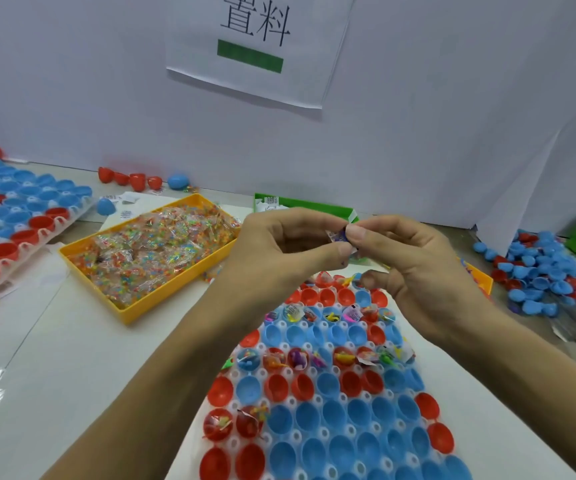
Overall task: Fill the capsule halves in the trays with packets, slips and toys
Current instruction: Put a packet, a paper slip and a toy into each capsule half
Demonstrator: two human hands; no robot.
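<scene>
My left hand [290,247] and my right hand [408,258] meet above the near tray's far end, and both pinch a small printed paper slip [338,236] between thumb and fingertips. Below them lies a white tray [281,370] of red and blue capsule halves [335,414]. Several halves in three rows hold packets, slips and small toys [297,358]; the others are empty. A yellow bin [134,311] of clear packets with coloured candy [151,247] stands to the left of my hands.
A second tray of capsule halves [13,216] lies at the far left. Loose red and blue halves [543,271] are heaped at the right. A green bin [307,204] sits behind my hands. White partition walls with a paper sign [259,46] close off the back.
</scene>
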